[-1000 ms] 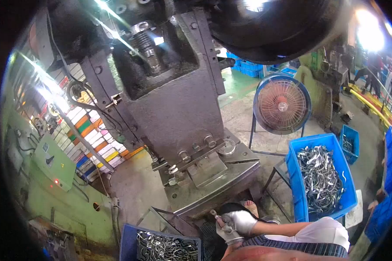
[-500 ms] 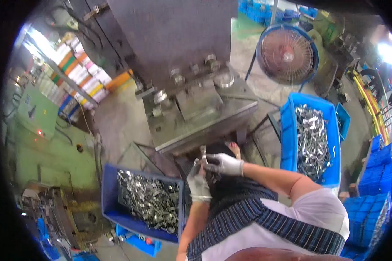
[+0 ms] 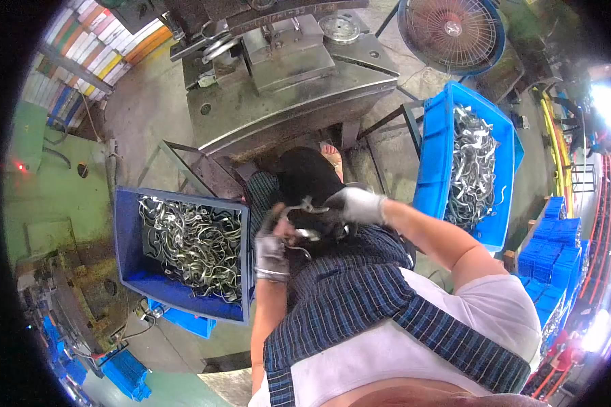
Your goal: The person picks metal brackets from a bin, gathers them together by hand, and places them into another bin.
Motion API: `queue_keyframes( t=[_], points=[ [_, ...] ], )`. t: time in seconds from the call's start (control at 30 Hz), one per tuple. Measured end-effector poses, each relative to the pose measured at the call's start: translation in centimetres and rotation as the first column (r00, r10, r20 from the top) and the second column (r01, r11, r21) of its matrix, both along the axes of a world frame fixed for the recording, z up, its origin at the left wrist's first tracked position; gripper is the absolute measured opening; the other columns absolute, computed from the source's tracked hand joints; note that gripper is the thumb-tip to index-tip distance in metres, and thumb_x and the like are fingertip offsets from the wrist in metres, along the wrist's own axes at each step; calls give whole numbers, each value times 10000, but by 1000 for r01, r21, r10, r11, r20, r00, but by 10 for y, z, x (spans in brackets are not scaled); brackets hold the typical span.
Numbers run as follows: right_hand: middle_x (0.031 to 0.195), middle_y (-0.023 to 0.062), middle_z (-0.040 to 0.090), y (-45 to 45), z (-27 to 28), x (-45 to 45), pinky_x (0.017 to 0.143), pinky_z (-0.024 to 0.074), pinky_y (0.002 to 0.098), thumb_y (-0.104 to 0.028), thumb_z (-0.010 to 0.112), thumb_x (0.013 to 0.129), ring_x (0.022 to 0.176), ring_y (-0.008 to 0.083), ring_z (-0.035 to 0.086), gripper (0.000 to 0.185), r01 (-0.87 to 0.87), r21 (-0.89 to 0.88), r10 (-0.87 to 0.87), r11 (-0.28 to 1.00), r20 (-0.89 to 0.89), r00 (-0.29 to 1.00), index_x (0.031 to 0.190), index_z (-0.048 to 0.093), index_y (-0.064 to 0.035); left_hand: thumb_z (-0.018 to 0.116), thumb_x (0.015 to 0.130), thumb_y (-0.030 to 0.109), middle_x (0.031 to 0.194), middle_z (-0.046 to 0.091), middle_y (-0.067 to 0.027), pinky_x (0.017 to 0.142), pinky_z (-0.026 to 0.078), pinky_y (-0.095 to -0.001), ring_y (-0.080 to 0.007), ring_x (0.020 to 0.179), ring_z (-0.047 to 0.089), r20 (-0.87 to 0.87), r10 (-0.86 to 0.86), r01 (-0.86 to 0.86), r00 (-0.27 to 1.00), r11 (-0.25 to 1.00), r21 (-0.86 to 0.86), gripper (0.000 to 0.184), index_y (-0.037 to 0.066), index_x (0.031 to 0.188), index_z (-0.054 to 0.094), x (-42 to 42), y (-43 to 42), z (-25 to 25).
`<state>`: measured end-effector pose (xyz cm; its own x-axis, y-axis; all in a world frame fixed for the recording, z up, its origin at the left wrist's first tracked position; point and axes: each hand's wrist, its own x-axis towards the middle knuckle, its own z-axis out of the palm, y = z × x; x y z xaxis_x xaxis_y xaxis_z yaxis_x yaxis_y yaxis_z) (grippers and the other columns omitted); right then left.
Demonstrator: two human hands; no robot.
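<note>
My left hand [image 3: 273, 251], in a whitish glove with bare-looking fingertips, is over my lap at the left, fingers apart and blurred. Close to its thumb, a shiny metal piece [image 3: 308, 235] shows against the dark apron cloth. My right hand [image 3: 361, 205], gloved too, comes in from the right with its fingers bent and smeared by motion. At its fingertips is a curved metal strip [image 3: 309, 206], reaching toward my left hand. The exact grip is hidden by blur and dark glove fingers.
A dark blue bin [image 3: 183, 313] of curved metal strips stands at left, a light blue bin [image 3: 434, 149] of similar strips at right. Ahead is a press with a steel bed [image 3: 244, 112]. A floor fan [image 3: 451, 34] stands behind; blue crates [image 3: 553, 251] are stacked right.
The view has tilted down toward my lap. My hands, which were together around a small metal piece near the press edge, have moved apart over the lap.
</note>
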<state>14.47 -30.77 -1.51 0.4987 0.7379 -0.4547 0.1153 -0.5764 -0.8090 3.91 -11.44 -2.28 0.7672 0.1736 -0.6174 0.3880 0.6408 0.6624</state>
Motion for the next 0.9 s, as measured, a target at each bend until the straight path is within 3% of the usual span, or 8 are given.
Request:
queue_keyframes(
  t=[0.03, 0.07, 0.1, 0.17, 0.23, 0.37, 0.67, 0.9],
  points=[
    [811, 97, 627, 1, 35, 10, 653, 463, 277, -276, 569, 803, 730, 134, 581, 316, 97, -98, -121, 990, -284, 951, 975, 580, -11, 516, 815, 48, 601, 478, -13, 437, 372, -208, -97, 474, 441, 43, 78, -77, 996, 997, -25, 341, 13, 1148, 453, -1, 11, -2],
    [814, 85, 619, -11, 26, 15, 654, 454, 249, -305, 574, 802, 723, 103, 561, 336, 116, 119, -119, 986, 18, 993, 987, 583, -25, 501, 822, 47, 599, 474, -13, 433, 372, -208, -97, 471, 435, 73, 139, -137, 988, 990, -31, 346, 18, 1161, 437, -1, 19, -4],
    [901, 98, 610, -8, 47, 21, 740, 430, 294, -245, 552, 804, 805, 185, 560, 306, 309, 89, -298, 947, -125, 946, 998, 560, -8, 486, 829, 46, 597, 471, -13, 430, 372, -208, -98, 468, 428, 101, 204, -201, 974, 979, -43, 352, 23, 1174, 420, -3, 20, -6],
    [811, -6, 568, -5, 61, 35, 630, 417, 269, -199, 493, 852, 683, 120, 512, 201, 671, 423, -498, 608, -456, 738, 933, 541, -21, 494, 831, 80, 597, 470, -16, 433, 380, -212, -97, 474, 438, 96, 135, -137, 986, 991, 13, 348, 20, 1166, 422, -10, 15, -5],
    [678, 53, 555, 18, 66, 61, 555, 404, 253, -151, 480, 851, 590, 98, 465, 174, 577, 655, -788, 488, 47, 613, 884, 539, 9, 502, 834, 114, 597, 469, -18, 437, 389, -217, -96, 479, 448, 102, 60, -68, 993, 995, 79, 349, 17, 1159, 423, -8, 12, -3],
    [647, 56, 546, 61, 58, 105, 555, 398, 230, -89, 519, 820, 597, 69, 427, 103, 488, 757, -884, 434, 252, 395, 849, 555, 3, 504, 845, 169, 569, 448, -6, 415, 365, -209, -88, 462, 431, 86, 109, -119, 990, 985, 122, 326, 17, 1129, 458, -6, 11, 2],
    [647, -34, 520, 79, 35, 143, 546, 376, 180, -49, 607, 772, 612, 24, 415, 77, 497, 846, -891, 192, -61, 449, 771, 567, 16, 439, 874, 340, 496, 340, 40, 379, 294, -202, -66, 402, 320, 150, 363, -375, 919, 925, 57, 406, 4, 1102, 460, 1, 28, 35],
    [740, -8, 563, 70, 49, 143, 605, 418, 194, -22, 620, 754, 684, 49, 482, 159, 540, 774, -893, 330, 70, 445, 904, 587, 14, 382, 895, 351, 537, 332, 65, 384, 279, -167, -21, 430, 299, 321, 396, -412, 861, 911, -19, 375, 51, 1105, 463, 26, 40, 51]
  ],
)
